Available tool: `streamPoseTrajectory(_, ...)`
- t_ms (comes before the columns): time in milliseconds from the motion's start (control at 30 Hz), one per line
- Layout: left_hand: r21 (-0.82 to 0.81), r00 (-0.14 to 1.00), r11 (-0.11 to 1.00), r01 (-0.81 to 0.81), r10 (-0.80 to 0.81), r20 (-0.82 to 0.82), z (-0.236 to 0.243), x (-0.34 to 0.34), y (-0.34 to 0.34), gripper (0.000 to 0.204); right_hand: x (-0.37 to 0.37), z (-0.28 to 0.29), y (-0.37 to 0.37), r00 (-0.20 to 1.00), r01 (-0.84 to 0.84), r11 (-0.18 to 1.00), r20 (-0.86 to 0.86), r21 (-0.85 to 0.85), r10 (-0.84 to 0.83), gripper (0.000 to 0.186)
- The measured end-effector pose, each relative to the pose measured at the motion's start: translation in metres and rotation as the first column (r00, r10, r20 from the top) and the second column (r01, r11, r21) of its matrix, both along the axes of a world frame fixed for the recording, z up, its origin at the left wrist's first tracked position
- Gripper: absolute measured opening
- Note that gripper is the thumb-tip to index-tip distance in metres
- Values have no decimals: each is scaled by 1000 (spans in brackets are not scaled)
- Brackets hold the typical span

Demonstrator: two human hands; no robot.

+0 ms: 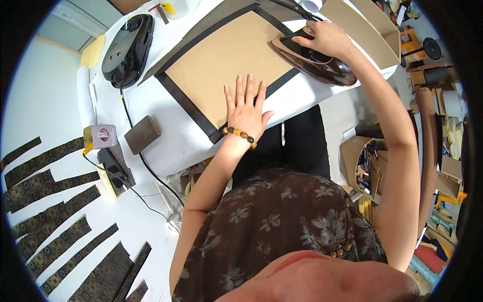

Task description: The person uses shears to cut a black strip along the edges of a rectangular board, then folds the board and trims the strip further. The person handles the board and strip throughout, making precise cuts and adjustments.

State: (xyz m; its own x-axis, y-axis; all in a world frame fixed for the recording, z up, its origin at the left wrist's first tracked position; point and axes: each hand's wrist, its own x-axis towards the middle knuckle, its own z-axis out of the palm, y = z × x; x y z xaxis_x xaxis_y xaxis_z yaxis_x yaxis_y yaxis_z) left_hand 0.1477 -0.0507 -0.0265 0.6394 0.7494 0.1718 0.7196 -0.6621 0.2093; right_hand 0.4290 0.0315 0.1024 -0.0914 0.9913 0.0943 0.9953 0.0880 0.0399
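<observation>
Left hand (245, 117) splayed flat on tan panel (211, 55), right hand (328, 40) gripping iron (314, 61), far right; I'd call it ironing, next needs steady hold-down.

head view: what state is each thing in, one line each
Tan panel: black-edged, lying flat
Iron: held, sole contact unclear
Left hand: grip open, palm down on the panel
Right hand: grip closed around the iron's handle
Patterned strips: spread out
Cardboard box: open
Black appliance: cord attached
</observation>
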Motion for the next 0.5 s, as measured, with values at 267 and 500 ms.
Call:
streamPoseTrajectory(267,-36,999,999,31,-29,38,15,-6,-22,68,-27,83,48,948,-310,943,-32,120,316,50)
streamPoseTrajectory(500,24,995,998,54,-56,81,11,-8,-25,62,-171,184,160,728,-653,749,-182,111,661,30)
